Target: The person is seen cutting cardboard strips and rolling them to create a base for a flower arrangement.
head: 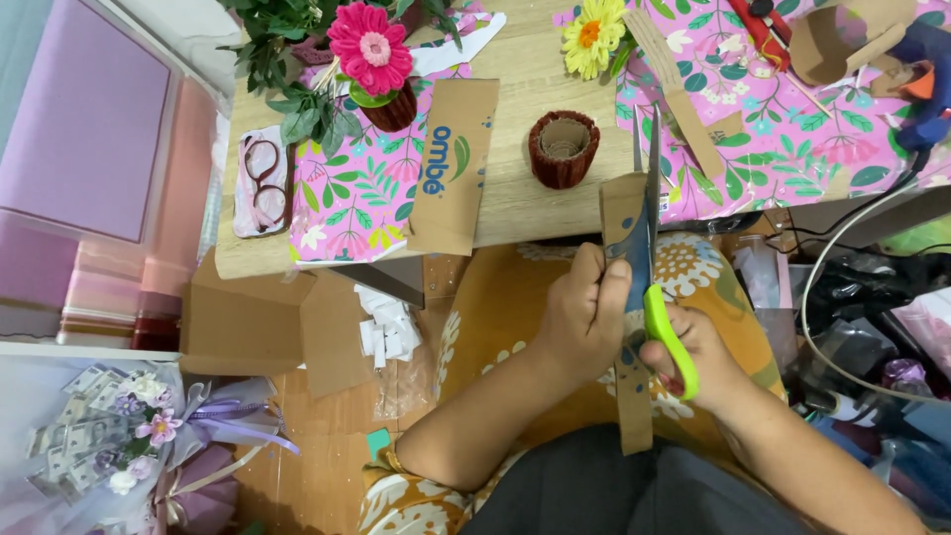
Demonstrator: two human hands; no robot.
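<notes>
Wooden and pale, the tabletop [530, 69] filled the upper part of the view, with sheets of pink floral wrapping paper [371, 193] spread over it to the left and right. A flattened cardboard box panel [454, 163] lay across the left sheet's edge, and just right of it stood a small round holder wrapped in dark red corrugated card [564, 149]. A pink artificial flower in a little pot [374, 59] stood among green leaves at the far left, a yellow flower [592, 35] lay near the top, and a pair of glasses [261, 181] rested by the table's left edge. On the floor below lay a bouquet in lilac wrapping [129, 436].

Below the table edge, over a lap in mustard floral cloth, the left hand [584, 317] was closed around a long cardboard strip [626, 223], fingers curled over its front and thumb behind, pinching it upright so that its top reached the table edge and its lower end hung past the wrist. The right hand [693, 362] had its fingers through the green handles of a pair of scissors [649, 213]. The blades pointed up along the strip's right edge, parted only slightly, with the card between them.
</notes>
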